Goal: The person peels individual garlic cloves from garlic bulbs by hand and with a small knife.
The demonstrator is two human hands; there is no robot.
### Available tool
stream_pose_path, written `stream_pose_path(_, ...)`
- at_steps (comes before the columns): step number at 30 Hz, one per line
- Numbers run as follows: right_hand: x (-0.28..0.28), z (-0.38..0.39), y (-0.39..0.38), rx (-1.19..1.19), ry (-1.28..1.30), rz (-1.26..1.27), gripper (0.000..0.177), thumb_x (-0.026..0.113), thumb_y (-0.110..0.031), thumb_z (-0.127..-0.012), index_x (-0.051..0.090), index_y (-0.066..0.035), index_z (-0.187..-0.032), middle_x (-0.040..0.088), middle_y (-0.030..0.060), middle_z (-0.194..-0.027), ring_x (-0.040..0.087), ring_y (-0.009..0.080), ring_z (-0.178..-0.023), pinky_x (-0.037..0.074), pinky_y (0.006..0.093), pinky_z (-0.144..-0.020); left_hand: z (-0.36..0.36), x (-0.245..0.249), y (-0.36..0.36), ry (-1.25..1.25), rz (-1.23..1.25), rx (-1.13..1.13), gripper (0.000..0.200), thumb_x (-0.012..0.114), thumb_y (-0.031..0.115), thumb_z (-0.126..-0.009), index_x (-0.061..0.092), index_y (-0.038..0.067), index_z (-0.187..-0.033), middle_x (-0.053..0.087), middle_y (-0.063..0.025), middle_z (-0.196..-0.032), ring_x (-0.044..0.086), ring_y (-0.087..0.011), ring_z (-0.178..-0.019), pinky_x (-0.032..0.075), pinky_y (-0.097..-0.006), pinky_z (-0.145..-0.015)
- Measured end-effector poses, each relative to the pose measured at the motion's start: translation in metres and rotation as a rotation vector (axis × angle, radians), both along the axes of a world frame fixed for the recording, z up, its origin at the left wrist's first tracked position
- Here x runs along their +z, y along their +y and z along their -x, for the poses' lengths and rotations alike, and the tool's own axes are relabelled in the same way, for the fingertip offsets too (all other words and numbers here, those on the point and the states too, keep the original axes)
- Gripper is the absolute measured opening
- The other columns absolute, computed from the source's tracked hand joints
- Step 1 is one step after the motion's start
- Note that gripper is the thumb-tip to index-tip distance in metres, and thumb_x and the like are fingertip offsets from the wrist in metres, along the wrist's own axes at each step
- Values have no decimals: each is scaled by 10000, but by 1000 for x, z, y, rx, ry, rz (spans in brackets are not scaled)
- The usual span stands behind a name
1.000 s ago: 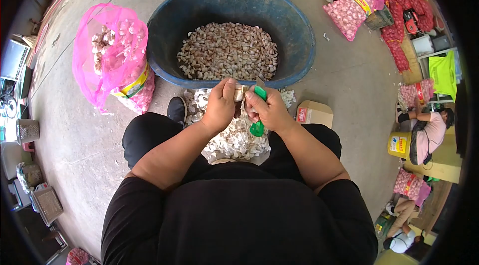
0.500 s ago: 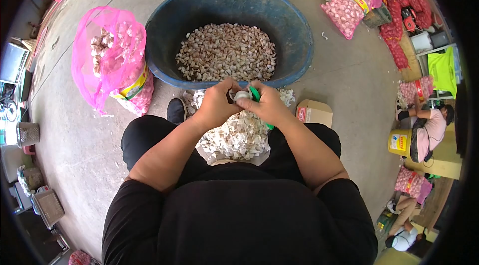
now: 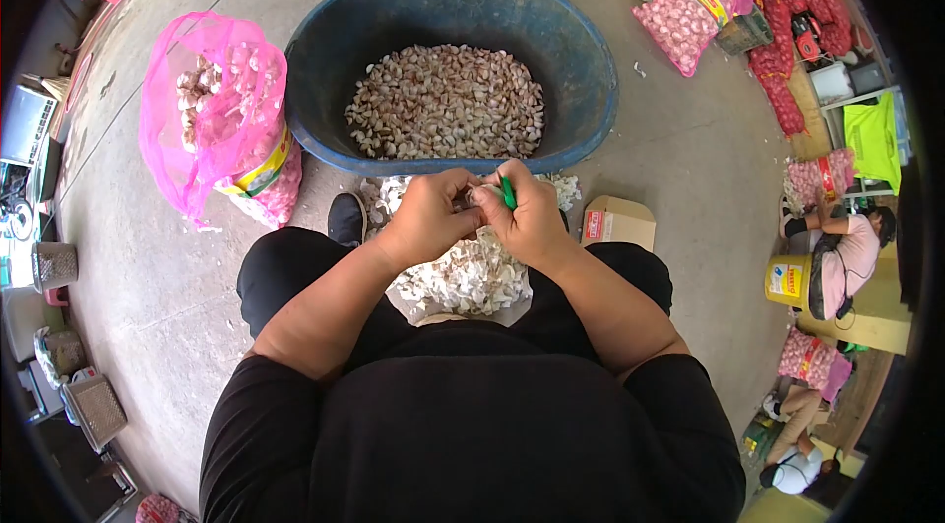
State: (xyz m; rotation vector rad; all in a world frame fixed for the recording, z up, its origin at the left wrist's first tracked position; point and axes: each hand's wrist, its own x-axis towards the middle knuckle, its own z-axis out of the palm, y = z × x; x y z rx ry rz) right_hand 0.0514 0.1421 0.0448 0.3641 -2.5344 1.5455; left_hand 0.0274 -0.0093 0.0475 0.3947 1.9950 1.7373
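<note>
My left hand (image 3: 430,216) is closed, thumb and fingertips pinching a garlic bulb (image 3: 479,194) that the fingers mostly cover. My right hand (image 3: 529,218) meets it from the other side, with its thumb pressed to the bulb. A green-handled tool (image 3: 508,192) is gripped in the right hand; its working end is hidden. Both hands are over a pile of pale garlic skins (image 3: 468,277) between my knees. Just past them stands a large blue tub (image 3: 453,167), with many loose garlic cloves (image 3: 448,102) on its bottom.
Left of the tub, a pink mesh bag (image 3: 219,129) of garlic bulbs stands open. A cardboard box (image 3: 620,223) lies by my right knee. Filled garlic bags (image 3: 686,23) are at the upper right. One person (image 3: 847,262) sits near a yellow bucket (image 3: 787,280) at far right; another is lower down.
The bulb has turned and is now more covered by my fingers. My right hand has tilted more upright, and the green handle has shifted slightly with it.
</note>
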Motion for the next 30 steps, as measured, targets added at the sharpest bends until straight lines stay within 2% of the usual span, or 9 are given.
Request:
stream_pose_path(3,-9,-1,-2,-99,22,19,232,578,-199,-804,429,-21,-795,496,140,-552,529,283,-480,389,332,-441,0,-8,-1,338,188,39,163,642,21,-711,535,-44,-814,575,-66,-694,554,-79,-602,459,-229,-514)
stream_pose_path(6,-10,-1,-2,-117,37,53,225,563,-202,-820,431,-21,-797,509,103,-543,538,231,-467,395,307,-433,-1,-7,2,280,98,69,151,648,17,-707,542,-40,-800,580,-63,-696,546,-78,-596,458,-233,-515)
stream_pose_path(12,-11,6,0,-64,-469,675,205,487,-255,-871,462,-60,-810,491,3,-587,460,73,-440,369,208,-395,-3,-13,6,309,-4,222,174,668,77,-716,550,-35,-778,576,-70,-676,544,-84,-578,449,-235,-500)
stream_pose_path(15,-16,12,4,-48,-552,802,209,469,-279,-878,475,-74,-839,477,-2,-604,425,60,-422,342,201,-375,0,2,-2,399,302,24,211,672,138,-730,546,-31,-747,569,-80,-660,542,-89,-575,443,-235,-504)
stream_pose_path(16,-19,13,6,-55,-551,818,214,466,-292,-879,476,-79,-860,473,-6,-637,431,57,-448,346,204,-378,1,-1,-2,503,298,31,223,668,150,-736,539,-31,-754,562,-80,-652,538,-89,-576,441,-234,-505)
stream_pose_path(18,-23,14,6,-44,-463,752,228,465,-309,-877,471,-81,-860,470,-9,-659,441,58,-469,349,201,-379,4,-6,-1,710,287,44,246,660,176,-747,525,-29,-768,550,-81,-637,531,-89,-577,435,-234,-508)
stream_pose_path(24,-17,8,-1,18,-556,669,294,455,-368,-870,458,-74,-868,470,-9,-679,444,51,-519,359,181,-424,11,-11,-1,20,76,30,300,674,163,-733,493,-30,-873,560,-65,-671,528,-85,-595,442,-230,-526)
stream_pose_path(26,-8,11,4,37,-661,658,278,494,-340,-859,461,-64,-858,486,-3,-671,442,80,-507,368,209,-461,12,-15,-3,54,119,15,265,665,128,-734,497,-30,-865,569,-65,-689,535,-85,-600,447,-225,-533)
stream_pose_path(30,-20,13,7,92,-301,223,233,551,-269,-825,457,-56,-806,476,20,-594,445,109,-487,367,258,-462,12,-14,-6,146,147,-35,175,621,46,-746,491,-29,-837,569,-59,-696,552,-90,-616,452,-221,-543)
